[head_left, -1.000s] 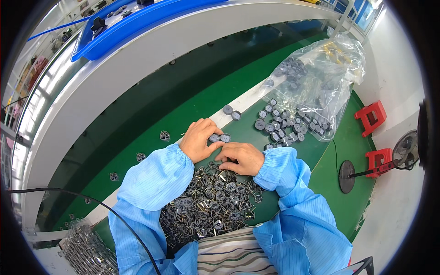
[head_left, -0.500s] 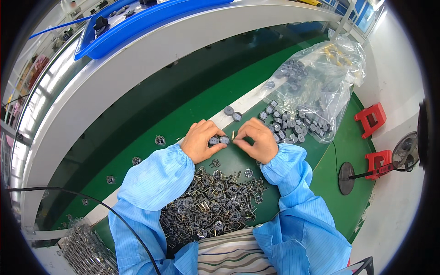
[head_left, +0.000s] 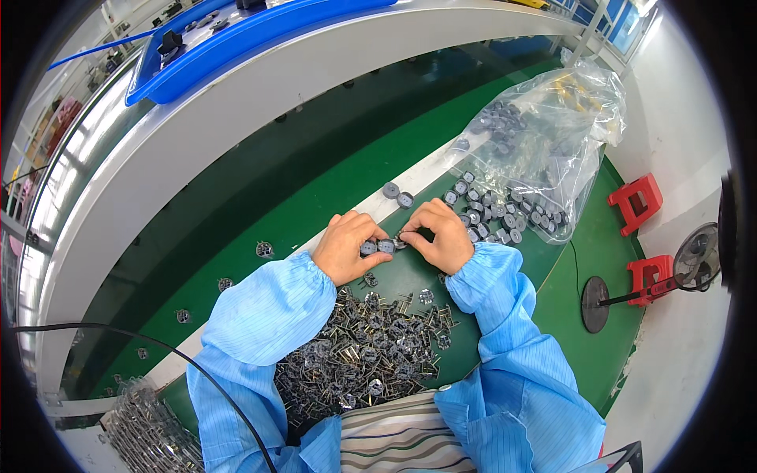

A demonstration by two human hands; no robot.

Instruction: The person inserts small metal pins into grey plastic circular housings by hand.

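Observation:
Two grey round caps (head_left: pixel 385 247) sit side by side in the fingers of my left hand (head_left: pixel 344 248), which is closed round them. Just to their right, my right hand (head_left: pixel 443 238) pinches a small round part with metal pins (head_left: pixel 400 239); the fingertips partly hide it. The part is close to the caps, and I cannot tell whether they touch. Below both hands spreads a heap of pinned metal parts (head_left: pixel 359 355). One loose pinned part (head_left: pixel 370 279) lies between the heap and my left hand. Two more grey caps (head_left: pixel 404 200) rest on the white strip beyond my hands.
Several loose grey caps (head_left: pixel 516 222) lie right of my right hand, by a clear plastic bag (head_left: pixel 544 134) of caps. Single pinned parts (head_left: pixel 264 249) are spaced along the green belt (head_left: pixel 315 197). A blue tray (head_left: pixel 260 39) stands beyond, a fan (head_left: pixel 595 306) at right.
My right hand has brought its pinned part nearer to the caps, and the part is turned differently. On the belt, the single pinned parts have shifted down and left.

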